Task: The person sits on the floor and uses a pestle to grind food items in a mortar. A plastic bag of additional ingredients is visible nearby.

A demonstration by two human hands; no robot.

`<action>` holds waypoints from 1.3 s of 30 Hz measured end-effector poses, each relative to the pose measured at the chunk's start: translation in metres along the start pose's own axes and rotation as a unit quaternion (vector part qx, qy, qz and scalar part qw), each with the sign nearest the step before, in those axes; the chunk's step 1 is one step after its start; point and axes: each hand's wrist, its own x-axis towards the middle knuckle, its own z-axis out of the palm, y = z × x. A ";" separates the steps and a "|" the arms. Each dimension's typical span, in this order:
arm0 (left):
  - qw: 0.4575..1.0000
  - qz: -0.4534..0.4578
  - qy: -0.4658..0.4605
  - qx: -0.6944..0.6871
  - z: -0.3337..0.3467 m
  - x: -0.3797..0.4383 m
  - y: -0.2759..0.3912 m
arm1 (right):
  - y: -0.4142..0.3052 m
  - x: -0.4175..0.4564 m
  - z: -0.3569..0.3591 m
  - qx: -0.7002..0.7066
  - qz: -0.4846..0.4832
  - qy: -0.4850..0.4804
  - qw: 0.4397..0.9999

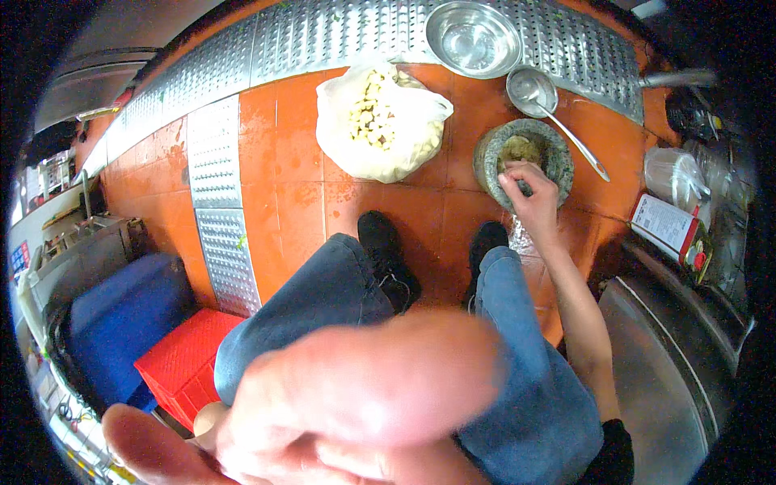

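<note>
My left hand [364, 388] is large and blurred, close to the camera, above my lap. Its thumb stands apart from the fingers, and nothing shows in its grasp. My right hand [533, 191] reaches over the near rim of a grey stone mortar [559, 163] on the floor, thumb and fingers curled together. A rounded brownish thing [520, 148] lies inside the mortar just beyond the fingertips; whether they grip it is unclear. Left of the mortar, an open white plastic bag [339, 130] holds many pale yellow pieces [373, 115], resembling peeled garlic cloves.
Behind the mortar are a metal ladle [570, 133] and a steel bowl [433, 36], by a perforated metal drain cover [339, 36]. A red crate [188, 345] and blue container [127, 309] stand left. A labelled can [664, 225] and plastic containers [673, 173] are right.
</note>
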 end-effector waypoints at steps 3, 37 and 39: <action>0.974 -0.197 -0.067 -0.094 0.002 0.000 0.002 | -0.001 0.001 0.009 0.014 0.022 0.031 0.999; 0.977 -0.107 0.185 -0.007 0.001 0.051 0.005 | 0.000 0.043 -0.024 0.186 0.169 0.136 0.958; 0.977 -0.117 0.179 0.005 0.002 0.050 0.004 | -0.001 0.042 -0.023 0.097 0.239 0.071 0.964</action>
